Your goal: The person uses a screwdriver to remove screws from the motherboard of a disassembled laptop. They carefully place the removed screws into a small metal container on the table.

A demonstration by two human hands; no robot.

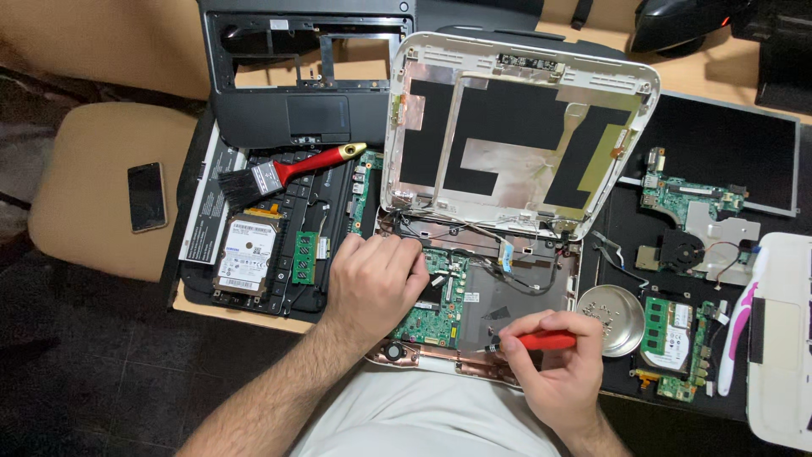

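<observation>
Right hand (562, 360) pinches the red screwdriver (541, 341), fingers clamped on its handle, tip down near the lower edge of the open laptop base (507, 292). Left hand (376, 283) lies loosely curled on the green circuit board (436, 317), gripping nothing, just bracing it. Advice: keep the driver upright, press lightly, keep the left palm steady. Metal dish (613, 317) sits just right for screws.
</observation>
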